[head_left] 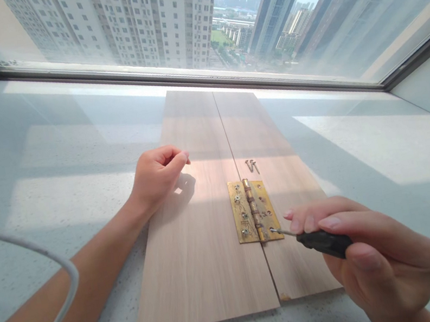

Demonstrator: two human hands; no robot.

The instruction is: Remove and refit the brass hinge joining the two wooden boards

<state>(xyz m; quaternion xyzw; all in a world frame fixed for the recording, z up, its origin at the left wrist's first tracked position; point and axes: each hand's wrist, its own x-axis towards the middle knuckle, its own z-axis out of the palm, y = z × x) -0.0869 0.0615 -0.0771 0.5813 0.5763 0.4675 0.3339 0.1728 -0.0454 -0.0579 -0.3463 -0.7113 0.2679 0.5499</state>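
A brass hinge (pixel 244 211) lies open across the seam between two pale wooden boards. Screw heads show in the holes of its left leaf. My right hand (pixel 374 250) is closed around a screwdriver (pixel 323 243) with a black handle. The screwdriver's tip meets the lowest hole of the right leaf; whether a screw sits under it is hard to make out. Over the left board (pixel 201 273), my left hand (pixel 163 172) is curled with thumb and fingers together, and what they may hold is hidden. Loose screws (pixel 252 166) lie on the right board (pixel 300 273) just above the hinge.
The boards rest on a white speckled sill (pixel 50 139) in front of a large window (pixel 192 22). A dark window frame (pixel 186 86) runs behind them. At the left, a white cable (pixel 56 259) loops in front of my left forearm.
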